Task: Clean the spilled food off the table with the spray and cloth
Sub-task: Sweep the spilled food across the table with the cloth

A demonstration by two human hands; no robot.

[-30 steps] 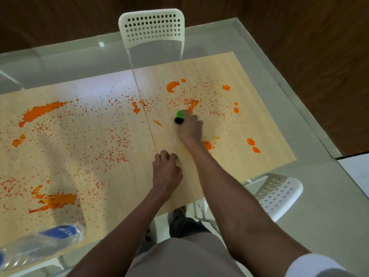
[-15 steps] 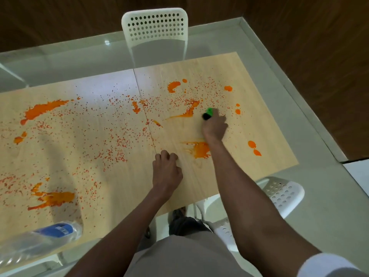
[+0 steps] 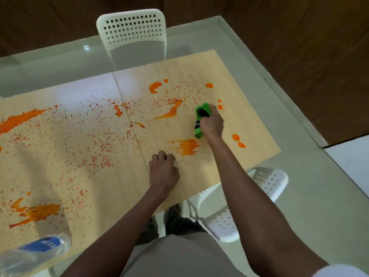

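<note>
The right hand [image 3: 212, 124] grips a green cloth [image 3: 200, 121] and presses it on the worktop [image 3: 249, 140], just beyond the orange smear [image 3: 187, 146]. The left hand [image 3: 162, 171] rests on the worktop near that smear, its fingers curled, with nothing in it. Orange spilled food, in blobs and fine specks, covers the wood surface to the left of the smear. A clear bottle with blue label [image 3: 34, 249], probably the spray, lies far left of the smear, at the worktop's near edge. A white chair [image 3: 132, 31] stands beyond the worktop.
</note>
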